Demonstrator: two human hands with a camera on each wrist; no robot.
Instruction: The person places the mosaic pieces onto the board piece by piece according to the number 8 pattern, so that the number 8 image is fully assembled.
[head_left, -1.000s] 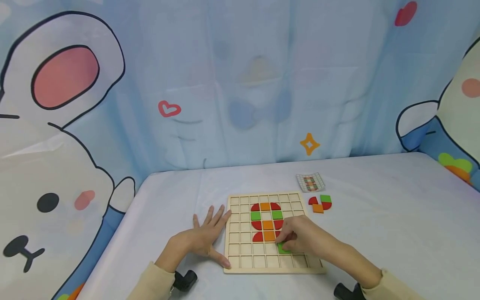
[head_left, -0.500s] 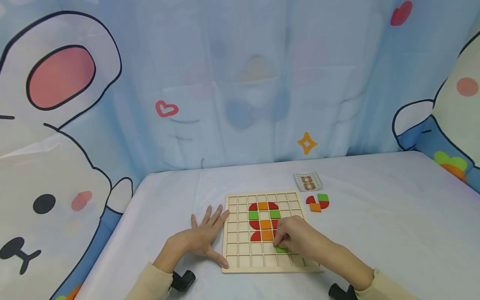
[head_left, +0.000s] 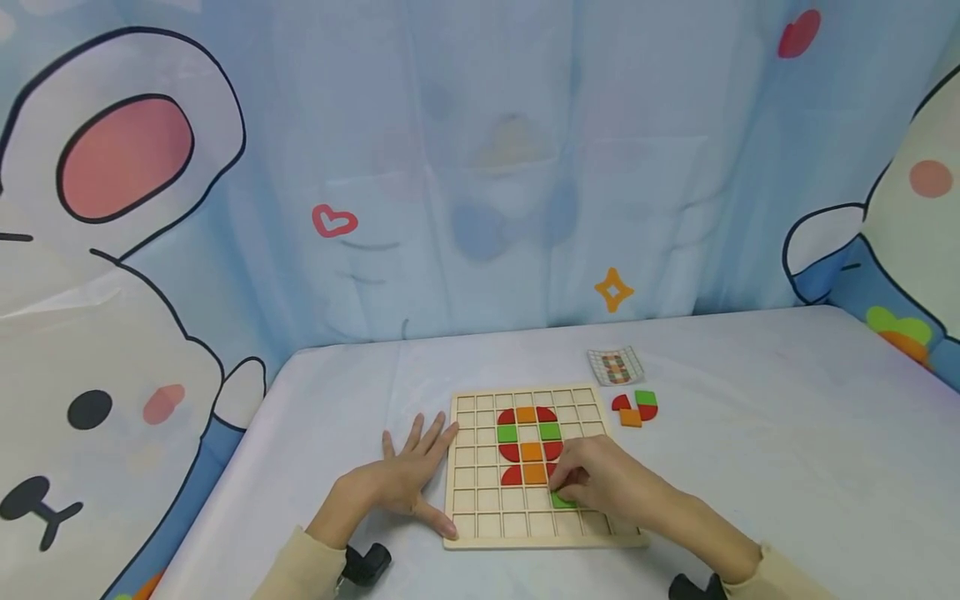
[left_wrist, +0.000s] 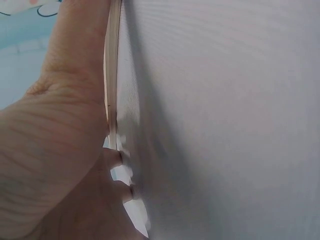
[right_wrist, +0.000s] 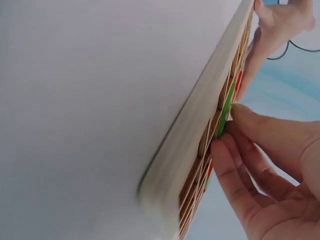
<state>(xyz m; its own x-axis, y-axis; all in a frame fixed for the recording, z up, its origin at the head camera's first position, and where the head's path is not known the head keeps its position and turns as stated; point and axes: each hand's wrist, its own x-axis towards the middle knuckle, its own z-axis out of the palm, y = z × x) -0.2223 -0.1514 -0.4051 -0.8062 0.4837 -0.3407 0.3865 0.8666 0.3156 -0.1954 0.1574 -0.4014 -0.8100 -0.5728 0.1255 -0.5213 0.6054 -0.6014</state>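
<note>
A wooden grid board (head_left: 480, 524) lies flat on the white table, with red, orange and green tiles set in its middle columns. My left hand (head_left: 402, 481) is spread at the board's left edge, thumb and fingertips touching it. Over the lower middle of the grid, my right hand (head_left: 603, 473) pinches a green square tile (head_left: 562, 501) between thumb and fingers. In the right wrist view the green tile (right_wrist: 226, 107) stands partly tilted at the grid, with my thumb and fingertips against it. My right fingers partly cover a red tile beside them in the head view.
Right of the board lie loose tiles: a red quarter-round piece (head_left: 621, 402), an orange square (head_left: 631, 417), a green square (head_left: 646, 397) and a red rounded piece (head_left: 648, 412). Behind them is a small pattern card (head_left: 616, 366). A printed blue curtain (head_left: 480, 167) hangs behind the table.
My right hand stays at the same spot on the grid, its fingers shifting only slightly about the green tile. The left hand and the loose tiles keep their places.
</note>
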